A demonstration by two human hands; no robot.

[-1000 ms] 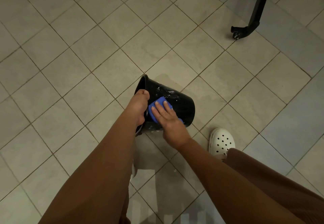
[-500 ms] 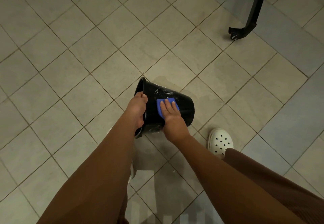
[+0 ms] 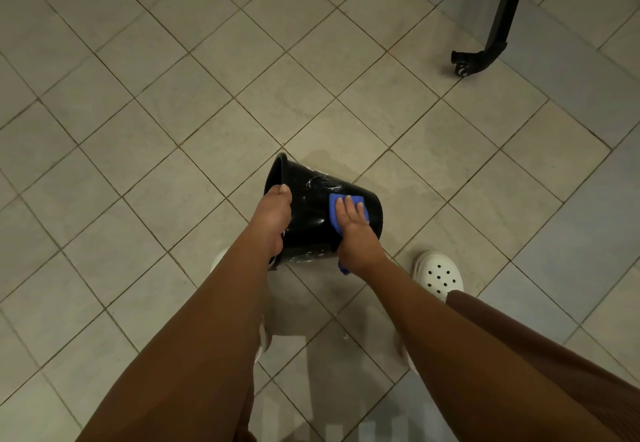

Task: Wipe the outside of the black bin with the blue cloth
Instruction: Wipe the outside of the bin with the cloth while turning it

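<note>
Floor (image 3: pixel 138 130): pale square tiles, grout lines running diagonally.
Left hand (image 3: pixel 273 213): curled round the rim at the bin's mouth, gripping it.
Black bin (image 3: pixel 311 223): centre of view, tipped over with mouth to the left and base to the right; whitish smears on the upper wall.
Blue cloth (image 3: pixel 333 209): flat against the bin's outer wall toward the base end; a corner showing below the wrist.
Right hand (image 3: pixel 353 230): fingers straight and close together, pressing the cloth onto the bin.
White clog (image 3: pixel 440 277): on the floor, just right of the bin.
Black caster leg (image 3: pixel 491 43): top right, well apart.
</note>
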